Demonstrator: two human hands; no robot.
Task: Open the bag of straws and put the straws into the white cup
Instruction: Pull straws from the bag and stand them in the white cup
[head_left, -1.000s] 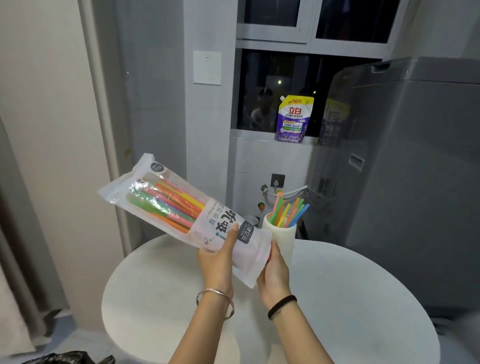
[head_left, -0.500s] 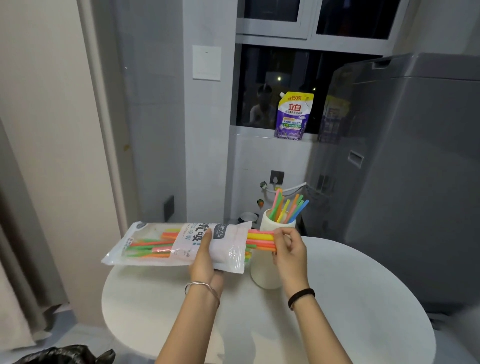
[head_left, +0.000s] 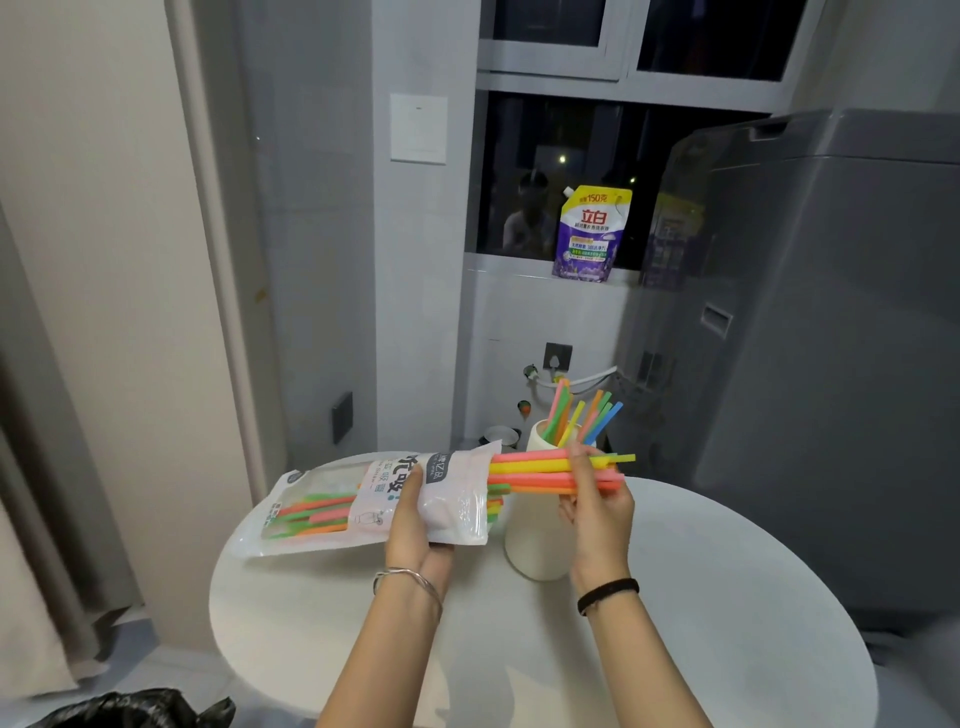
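Comparing with half a second back: bundle of straws (head_left: 540, 470) drawn further out of the bag of straws (head_left: 452, 499), with more pink, yellow and orange length exposed beyond the open mouth; right hand (head_left: 597, 512) shifted a little rightward. Against one second back: bag no longer tilted up to the left, now held roughly level above the table (head_left: 701, 597). Left hand (head_left: 415, 525) grasping the bag from below near its open end, thumb on the printed front, fingers underneath. Right hand clasped on the bundle near its free end, fingers curled round it, a thin yellow tip sticking out beyond. Bundle horizontal, crossing in front of the white cup (head_left: 537, 545) just under its rim, inner ends inside the bag mouth. Contents of bag: leftover straws (head_left: 311, 512), green, orange and pink, lying in the clear closed end. Contents of cup: standing straws (head_left: 584, 421), pink, green, yellow, orange and blue, fanned and leaning right above the rim. Cup upright on the table toward its back edge, same spot as before. Behind: purple detergent pouch (head_left: 593, 234) on the window sill, grey washing machine (head_left: 831, 338) to the right.
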